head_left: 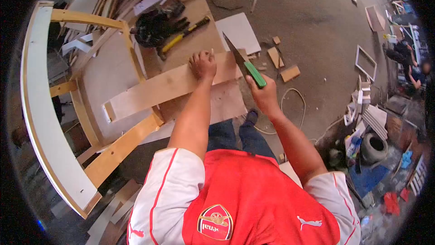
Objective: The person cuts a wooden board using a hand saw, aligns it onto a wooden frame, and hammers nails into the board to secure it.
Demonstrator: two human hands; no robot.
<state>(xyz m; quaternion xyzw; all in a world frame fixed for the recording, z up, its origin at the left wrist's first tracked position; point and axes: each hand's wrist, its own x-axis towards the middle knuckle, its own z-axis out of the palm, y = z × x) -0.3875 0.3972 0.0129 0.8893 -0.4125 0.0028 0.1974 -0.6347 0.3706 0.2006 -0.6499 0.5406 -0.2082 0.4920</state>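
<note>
1. Teeth on the saw (255, 74) are too small to see. The right hand (265, 94) is wrapped around its green handle and hides the end.
2. Its thin, pointed blade is at the right end of a long board (158, 86); I can't tell if they touch.
3. The left hand (202, 67) rests on top of the board with bent fingers, its palm hidden. Something small and pale by the fingers is hard to make out.
4. The board is flat, light brown wood. It lies slanted over part of a wooden frame (120, 147) with a long white side.
5. Past the board, a yellow and black hammer (179, 41) lies by a lumpy black thing (156, 25), maybe a glove.
6. The red shirt (267, 195) has a badge with upside-down letters, "enal", and a white leaping cat.
</note>
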